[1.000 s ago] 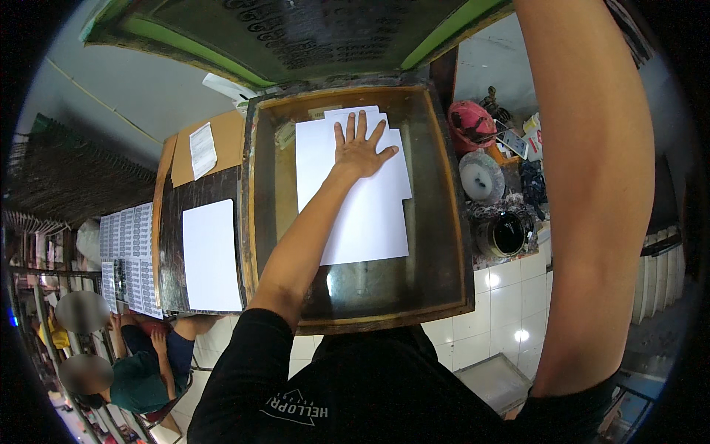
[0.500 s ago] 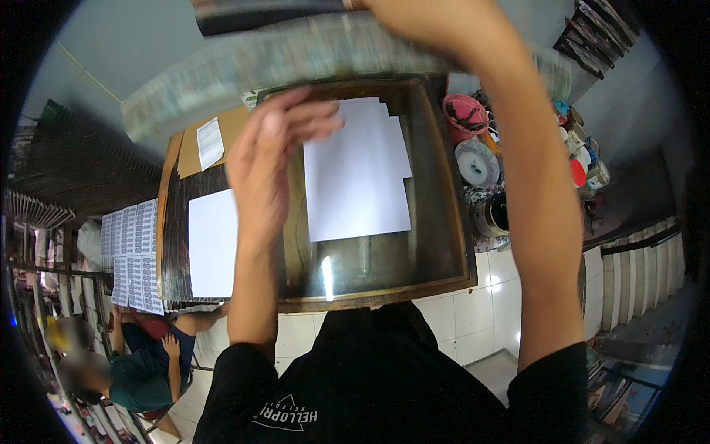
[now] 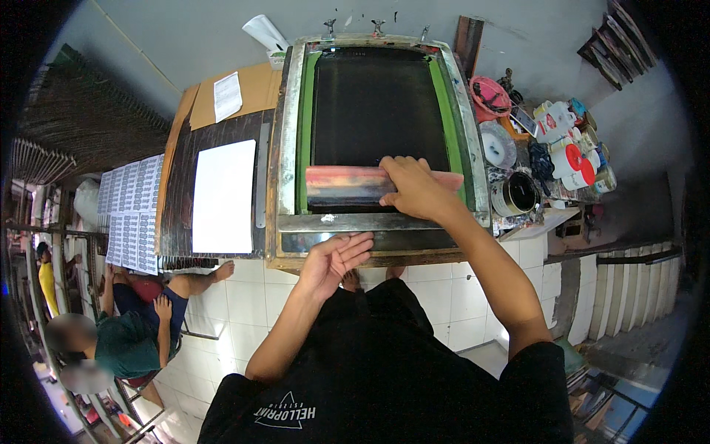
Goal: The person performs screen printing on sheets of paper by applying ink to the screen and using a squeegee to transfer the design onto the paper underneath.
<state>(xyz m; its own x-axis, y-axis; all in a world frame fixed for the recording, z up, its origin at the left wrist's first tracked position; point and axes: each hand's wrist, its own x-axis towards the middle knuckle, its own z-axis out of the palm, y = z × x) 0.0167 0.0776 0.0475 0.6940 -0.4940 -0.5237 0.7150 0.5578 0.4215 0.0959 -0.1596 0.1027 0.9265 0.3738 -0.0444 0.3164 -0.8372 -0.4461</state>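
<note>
My right hand [image 3: 416,185] grips a wide squeegee [image 3: 342,185] with a reddish upper edge, lying crosswise at the near end of a screen printing frame [image 3: 285,152]. The frame lies flat on the table, with dark mesh [image 3: 381,103] and green tape [image 3: 441,100] along its sides. My left hand [image 3: 336,260] is open, palm turned up, at the frame's near edge, holding nothing. The frame hides what lies beneath it.
Left of the frame are a white paper stack [image 3: 224,196] and cardboard [image 3: 255,92]. Printed sheets [image 3: 133,196] hang farther left, near a seated person [image 3: 137,337]. On the right stand a pink bucket [image 3: 489,98], an open can [image 3: 516,194] and several bottles and jars [image 3: 573,159].
The screen frame has come down over the white sheets on the table. My right hand has moved from the far top toward me with the squeegee; my left hand has drawn back to the near edge.
</note>
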